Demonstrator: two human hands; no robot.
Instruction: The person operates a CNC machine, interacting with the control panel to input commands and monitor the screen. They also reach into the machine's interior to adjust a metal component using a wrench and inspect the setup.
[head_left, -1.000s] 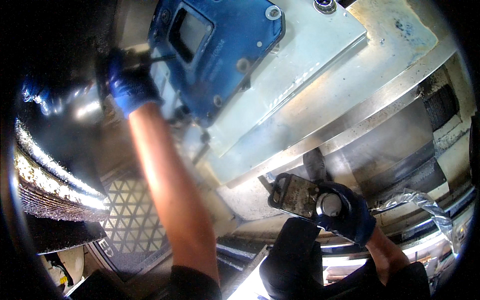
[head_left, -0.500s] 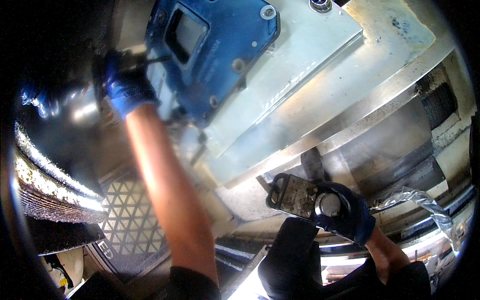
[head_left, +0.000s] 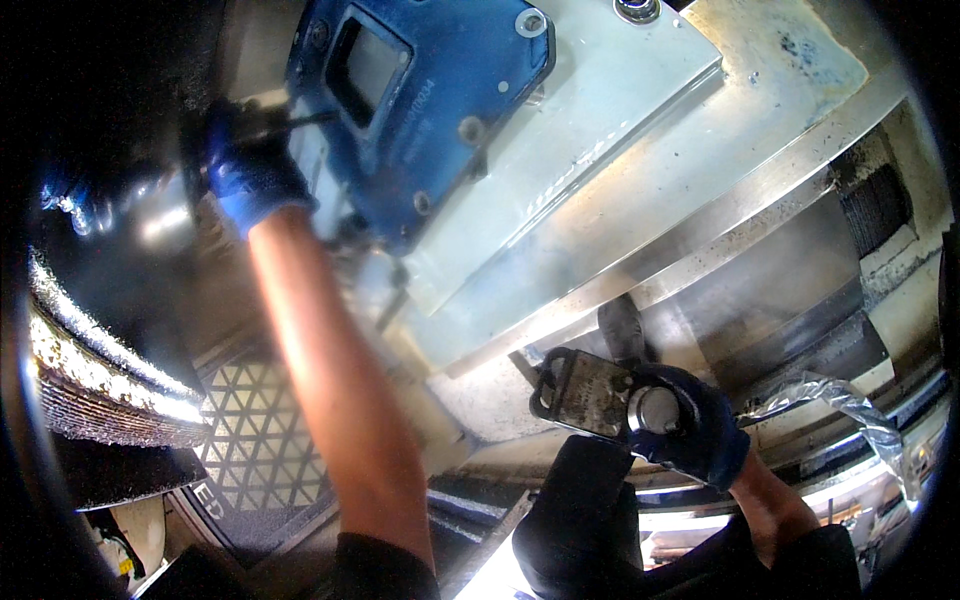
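My left hand [head_left: 255,180], in a blue glove, reaches to the upper left. Its fingers are closed around a dark tool with a thin rod [head_left: 312,119] that points toward a blue metal plate. The tool's body is lost in shadow and blur. The blue plate [head_left: 440,95] has a rectangular opening and several round bolt holes, and lies on a pale, wet metal block [head_left: 590,110]. At the lower right, my right hand [head_left: 700,425], in a dark blue glove, grips a grimy boxy unit [head_left: 590,395] with a round silver knob [head_left: 655,409].
A pale metal table [head_left: 700,170] with a straight edge carries the block. Chip-covered ridged covers [head_left: 120,390] curve along the left, beside a panel with a triangle pattern [head_left: 260,440]. A foil-wrapped hose [head_left: 860,415] bends at the right. A dark shoe [head_left: 622,330] shows below the table edge.
The whole view has shifted very slightly, with the blue plate a little further left and up. Both hands keep their hold and nearly the same places.
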